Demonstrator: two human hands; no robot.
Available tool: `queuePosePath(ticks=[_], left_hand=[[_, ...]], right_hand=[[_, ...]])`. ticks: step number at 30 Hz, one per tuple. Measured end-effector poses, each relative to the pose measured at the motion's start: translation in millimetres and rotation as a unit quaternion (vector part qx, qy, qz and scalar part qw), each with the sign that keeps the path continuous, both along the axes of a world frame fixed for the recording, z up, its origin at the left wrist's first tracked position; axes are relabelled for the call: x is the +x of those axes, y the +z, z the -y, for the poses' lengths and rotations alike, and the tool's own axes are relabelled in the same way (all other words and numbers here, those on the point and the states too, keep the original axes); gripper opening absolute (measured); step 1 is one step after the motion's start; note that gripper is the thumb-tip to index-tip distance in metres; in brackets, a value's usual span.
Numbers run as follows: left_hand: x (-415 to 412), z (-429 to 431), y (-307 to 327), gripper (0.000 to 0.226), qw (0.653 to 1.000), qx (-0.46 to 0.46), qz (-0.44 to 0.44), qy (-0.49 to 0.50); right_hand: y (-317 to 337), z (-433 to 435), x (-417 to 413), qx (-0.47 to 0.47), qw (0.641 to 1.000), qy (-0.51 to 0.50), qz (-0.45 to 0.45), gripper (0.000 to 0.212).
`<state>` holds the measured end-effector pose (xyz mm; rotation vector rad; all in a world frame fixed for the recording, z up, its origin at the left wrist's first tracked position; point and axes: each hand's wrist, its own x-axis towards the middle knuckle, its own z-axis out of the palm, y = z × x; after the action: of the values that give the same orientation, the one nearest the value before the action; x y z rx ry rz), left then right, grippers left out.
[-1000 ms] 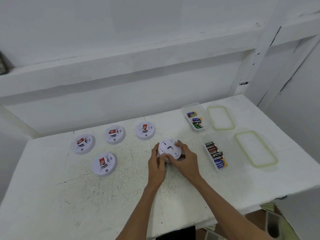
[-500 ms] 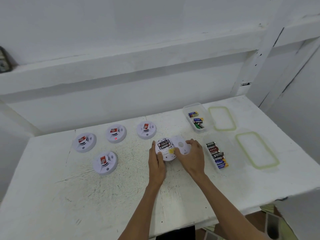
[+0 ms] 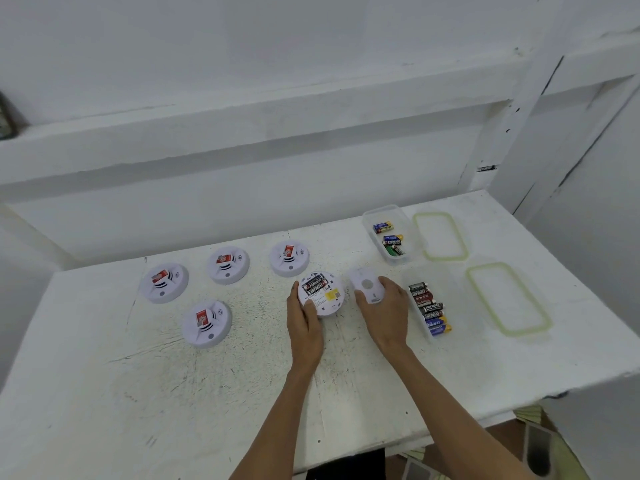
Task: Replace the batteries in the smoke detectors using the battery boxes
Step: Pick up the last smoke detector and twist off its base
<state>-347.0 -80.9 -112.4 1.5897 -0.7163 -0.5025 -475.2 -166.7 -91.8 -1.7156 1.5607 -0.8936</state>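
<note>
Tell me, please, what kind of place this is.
Probably a plain workroom or utility room: a scuffed, white-painted table, bare white walls with a ledge, and smoke detectors laid out beside open battery boxes.

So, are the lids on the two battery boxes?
No, the far lid and the near lid lie flat on the table, right of the boxes.

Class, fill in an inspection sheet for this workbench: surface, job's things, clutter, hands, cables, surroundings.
Surface: scuffed white table.
Job's things: opened round white smoke detector, batteries showing; its white back cover off, beside it; four face-up white round detectors left; two clear plastic battery boxes right, batteries inside.
Clutter: two green-rimmed clear lids right of the boxes.
Hands: left hand grips opened detector; right hand holds cover.
Cables: nothing seen.
Surroundings: white wall with ledge.
</note>
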Motion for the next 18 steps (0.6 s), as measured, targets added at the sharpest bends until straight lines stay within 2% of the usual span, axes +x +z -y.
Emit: queuePosePath(ticks=[2,4,7,9,12,18], left_hand=[[0.1,-0.4,-1.2,0.050,1.000,-0.007,0.000,-0.008],[-0.8,-0.7,-2.0,0.054,1.000,-0.008,0.002,-0.015],[0.7,0.5,-4.5,0.055,1.000,-0.002,-0.009,-0.018],[2.2,0.7,-6.1,0.054,1.000,0.006,-0.016,-0.019],[1.9,1.2,-4.9,0.053,1.000,0.006,-0.014,-0.019],[2.9,0.5,-2.6,0.050,0.999,-0.003,-0.022,-0.035]], right_hand=[[-6.5,0.7,-2.1,-0.022,0.998,0.034,-0.055,0.059],[-7.3,-1.0,-1.6,-0.023,0.997,0.041,-0.066,0.053],[3.6,-6.3,6.0,-0.042,0.998,0.037,-0.017,0.036],[10.6,-10.2,13.6,-0.067,0.995,0.073,0.005,0.026],[19.0,-13.8,25.3,-0.050,0.991,0.123,0.035,0.017],[28.4,-17.6,41.4,-0.001,0.991,0.113,0.067,0.020]])
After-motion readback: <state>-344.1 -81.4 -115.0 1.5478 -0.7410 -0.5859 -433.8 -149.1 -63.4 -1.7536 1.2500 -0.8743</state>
